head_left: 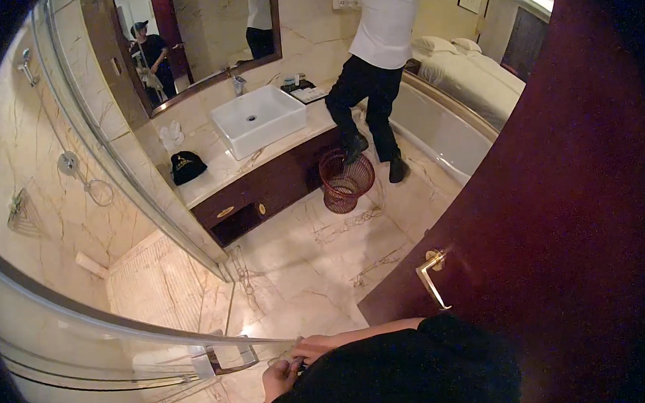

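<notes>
My two hands are close together at the lower middle. My left hand [277, 378] has its fingers curled in. My right hand [314, 347] reaches in from the right below a black sleeve and meets the left, its fingers also closed. Something small and dark shows between them, too unclear to name. Just left of my hands is the square metal handle [232, 355] of the glass shower door [71, 320]; I cannot tell whether either hand touches the door's edge.
A dark red door [530, 211] with a brass lever handle [432, 280] stands at the right. Ahead, a person in a white shirt [384, 24] is beside the bathtub [443, 127], near a red wastebasket [347, 181]. The counter holds a white basin [258, 120] and a black cap [187, 167].
</notes>
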`<action>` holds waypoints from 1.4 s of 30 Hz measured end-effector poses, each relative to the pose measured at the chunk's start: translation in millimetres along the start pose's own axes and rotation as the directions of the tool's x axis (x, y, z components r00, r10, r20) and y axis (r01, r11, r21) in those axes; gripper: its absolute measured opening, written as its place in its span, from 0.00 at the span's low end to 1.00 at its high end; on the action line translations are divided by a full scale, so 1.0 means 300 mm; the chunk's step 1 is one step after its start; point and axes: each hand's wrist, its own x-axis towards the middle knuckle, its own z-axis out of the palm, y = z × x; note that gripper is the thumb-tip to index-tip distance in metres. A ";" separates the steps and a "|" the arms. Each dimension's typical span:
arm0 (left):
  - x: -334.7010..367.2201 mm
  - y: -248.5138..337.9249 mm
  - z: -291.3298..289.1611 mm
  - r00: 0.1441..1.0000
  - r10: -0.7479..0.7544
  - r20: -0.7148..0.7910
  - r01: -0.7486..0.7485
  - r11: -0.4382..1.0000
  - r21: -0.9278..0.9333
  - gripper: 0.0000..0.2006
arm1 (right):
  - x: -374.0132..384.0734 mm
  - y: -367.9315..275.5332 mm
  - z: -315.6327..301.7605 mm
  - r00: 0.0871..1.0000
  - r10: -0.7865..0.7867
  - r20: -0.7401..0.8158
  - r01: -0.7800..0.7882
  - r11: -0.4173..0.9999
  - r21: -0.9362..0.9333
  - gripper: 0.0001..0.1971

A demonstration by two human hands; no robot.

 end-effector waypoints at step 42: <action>0.001 -0.140 0.126 1.000 0.003 -0.027 -0.008 0.983 -0.183 0.19 | -0.008 -0.012 -0.036 0.979 0.155 0.132 -0.157 0.988 -0.002 0.09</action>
